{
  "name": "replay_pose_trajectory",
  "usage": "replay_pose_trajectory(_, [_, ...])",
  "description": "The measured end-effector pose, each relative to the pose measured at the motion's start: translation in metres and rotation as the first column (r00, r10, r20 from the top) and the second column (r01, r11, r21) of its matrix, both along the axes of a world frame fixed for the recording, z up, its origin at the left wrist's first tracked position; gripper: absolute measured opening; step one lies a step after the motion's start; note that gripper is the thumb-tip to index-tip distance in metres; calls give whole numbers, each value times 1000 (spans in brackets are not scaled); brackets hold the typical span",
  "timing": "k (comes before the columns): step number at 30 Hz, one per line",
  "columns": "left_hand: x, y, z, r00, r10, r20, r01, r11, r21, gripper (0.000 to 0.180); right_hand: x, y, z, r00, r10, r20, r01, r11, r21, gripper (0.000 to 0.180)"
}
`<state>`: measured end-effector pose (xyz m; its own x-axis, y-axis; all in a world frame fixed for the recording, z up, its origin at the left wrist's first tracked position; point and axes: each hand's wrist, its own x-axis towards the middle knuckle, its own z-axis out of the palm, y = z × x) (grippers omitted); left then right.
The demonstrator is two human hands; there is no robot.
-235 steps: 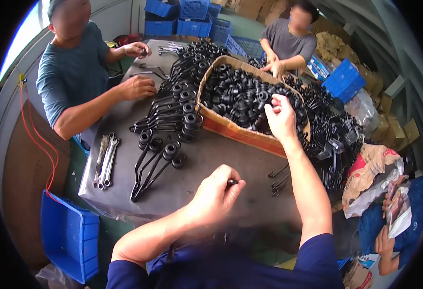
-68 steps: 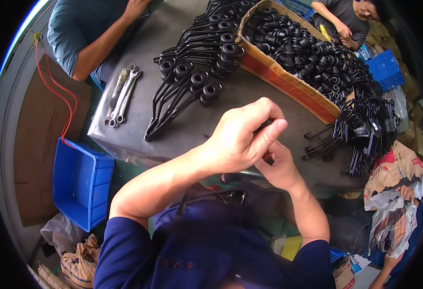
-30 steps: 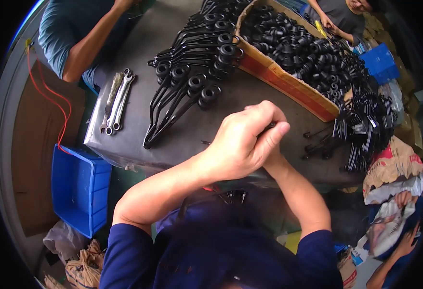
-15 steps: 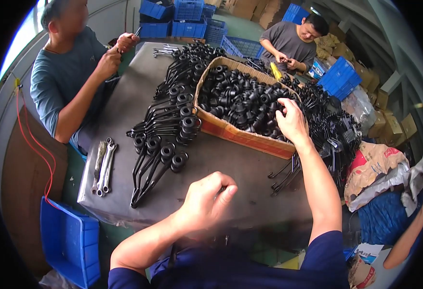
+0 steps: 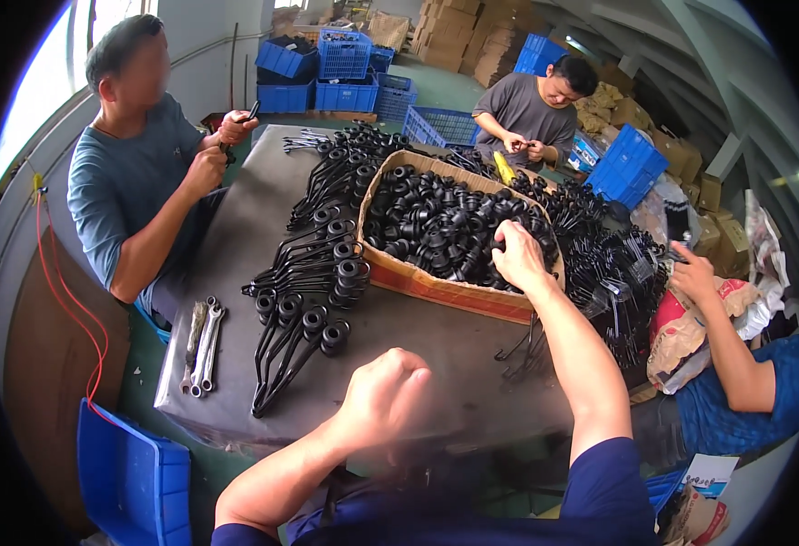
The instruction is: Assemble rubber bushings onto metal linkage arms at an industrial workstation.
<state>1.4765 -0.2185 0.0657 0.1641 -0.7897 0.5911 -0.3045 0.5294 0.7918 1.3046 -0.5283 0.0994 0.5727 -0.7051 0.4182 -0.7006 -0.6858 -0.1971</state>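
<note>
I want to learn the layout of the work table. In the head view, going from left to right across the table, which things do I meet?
Wrenches → row of black rods with round bushing ends → cardboard box of black bushings, with the right hand in it → tangled heap of bare black rods.

There is one view only, from a camera on the person's head. It looks down and forward over a grey table [image 5: 236, 273], quite steeply. The lens is a wide fisheye, so the picture is round with black corners, and straight edges bend near the rim. The person's own forearms enter from the lower edge and appear near and large. The far end of the table and the blue crates [image 5: 327, 68] behind it appear small, at the top.
</note>
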Motion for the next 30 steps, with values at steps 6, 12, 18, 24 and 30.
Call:
replay_pose_trajectory(6, [-1, 4, 5, 1000, -9, -4, 9, 998, 61, 7, -12, 22, 15, 882, 33, 470, -160, 959, 233, 26])
replay_pose_trajectory(12, [-4, -15, 10, 945, 211, -249, -174, 971, 165, 10, -29, 103, -5, 462, -284, 840, -679, 496, 541, 15])
replay_pose_trajectory(18, [-9, -22, -3, 804, 301, -513, -260, 954, 153, 8, -35, 149, -53, 356, -409, 840, -830, 274, 485, 15])
replay_pose_trajectory(24, [-6, 34, -12, 959, 224, 174, -246, 962, 120, 24, -41, 169, -67, 446, -458, 769, -802, 177, 571, 23])
replay_pose_trajectory(30, [-19, 53, -15, 866, 153, 475, -157, 987, -33, 34, -46, 188, -76, 504, -382, 775, -768, 212, 604, 28])
